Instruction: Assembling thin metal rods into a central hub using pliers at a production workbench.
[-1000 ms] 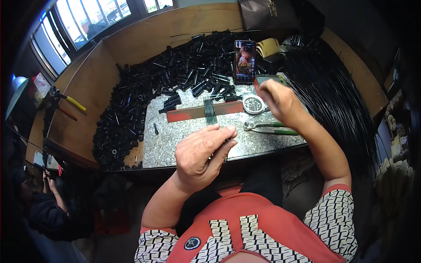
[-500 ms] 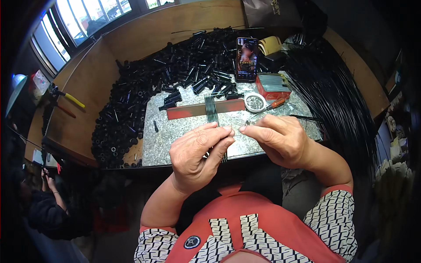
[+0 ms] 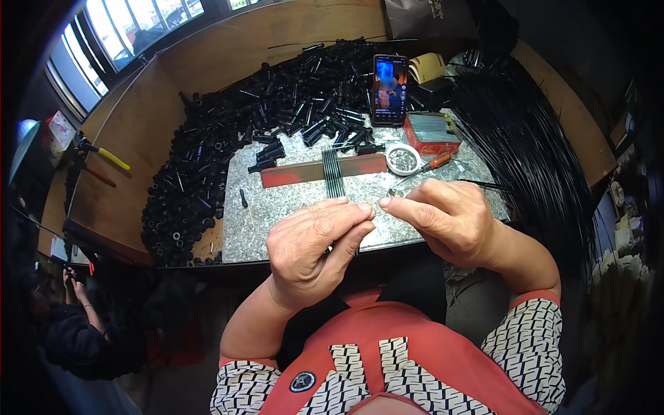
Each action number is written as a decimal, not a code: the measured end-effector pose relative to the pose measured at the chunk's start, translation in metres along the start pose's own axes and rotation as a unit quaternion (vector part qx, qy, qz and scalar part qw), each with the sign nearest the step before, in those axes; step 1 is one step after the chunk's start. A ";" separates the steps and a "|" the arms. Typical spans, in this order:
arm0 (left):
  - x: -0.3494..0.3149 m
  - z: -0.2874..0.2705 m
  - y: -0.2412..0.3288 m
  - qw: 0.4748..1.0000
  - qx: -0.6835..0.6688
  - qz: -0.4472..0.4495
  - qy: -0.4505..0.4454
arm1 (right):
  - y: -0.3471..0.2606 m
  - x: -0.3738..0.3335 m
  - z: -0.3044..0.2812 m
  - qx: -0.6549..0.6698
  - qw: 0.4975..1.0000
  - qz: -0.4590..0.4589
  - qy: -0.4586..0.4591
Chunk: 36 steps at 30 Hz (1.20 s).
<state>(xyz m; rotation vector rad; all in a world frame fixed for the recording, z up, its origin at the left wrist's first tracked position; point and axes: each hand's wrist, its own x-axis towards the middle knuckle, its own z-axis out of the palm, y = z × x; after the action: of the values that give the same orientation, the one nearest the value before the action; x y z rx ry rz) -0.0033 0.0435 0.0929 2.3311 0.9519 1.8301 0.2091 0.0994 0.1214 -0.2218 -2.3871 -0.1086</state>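
Over the near edge of a speckled stone slab [image 3: 238, 232], my two hands meet almost fingertip to fingertip. My left hand [image 3: 308, 242] is pinched closed, thumb against index finger; whatever sits between them is too small to make out. Thin dark rods [image 3: 333, 173] lie side by side across a red-and-grey bar [image 3: 294, 175], and their near ends pass beneath my left hand. Just right of it, my right hand [image 3: 449, 218] has its fingers curled together, the index tip close to the left fingertips. Its thumb is mostly hidden, and I cannot see what it pinches.
A white bowl of small metal pieces [image 3: 402, 160], an orange-handled screwdriver [image 3: 437, 161] and a red box [image 3: 432, 136] lie beyond my right hand. Behind stands a phone [image 3: 389, 90]. Black tubular parts [image 3: 297, 97] heap left; long black rods [image 3: 529, 138] lie right. Another person [image 3: 76, 328] is far left.
My left fingertips have shifted slightly right and up, and my right hand has edged slightly right. Both keep the same closed posture. The picture on the phone screen has changed.
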 end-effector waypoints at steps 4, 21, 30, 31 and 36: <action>-0.002 -0.002 0.004 0.999 -0.024 -0.046 -0.010 | -0.007 0.006 -0.001 -0.027 1.000 0.000 0.008; 0.000 -0.017 -0.001 0.969 -0.136 -0.174 -0.113 | 0.000 0.016 -0.017 -0.059 0.998 -0.037 0.007; 0.000 -0.013 -0.003 0.981 -0.109 -0.123 -0.100 | -0.005 0.017 -0.020 -0.014 1.000 -0.001 -0.015; -0.001 -0.012 -0.002 0.986 -0.095 -0.109 -0.088 | -0.007 0.017 -0.021 -0.020 1.000 -0.008 -0.008; -0.001 -0.011 -0.002 0.987 -0.093 -0.098 -0.087 | -0.009 0.016 -0.020 -0.030 0.999 -0.023 0.001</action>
<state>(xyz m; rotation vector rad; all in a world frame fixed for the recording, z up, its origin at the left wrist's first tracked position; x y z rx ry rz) -0.0137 0.0415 0.0947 2.1591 0.9088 1.5413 0.2087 0.0900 0.1468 -0.1955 -2.3889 -0.2012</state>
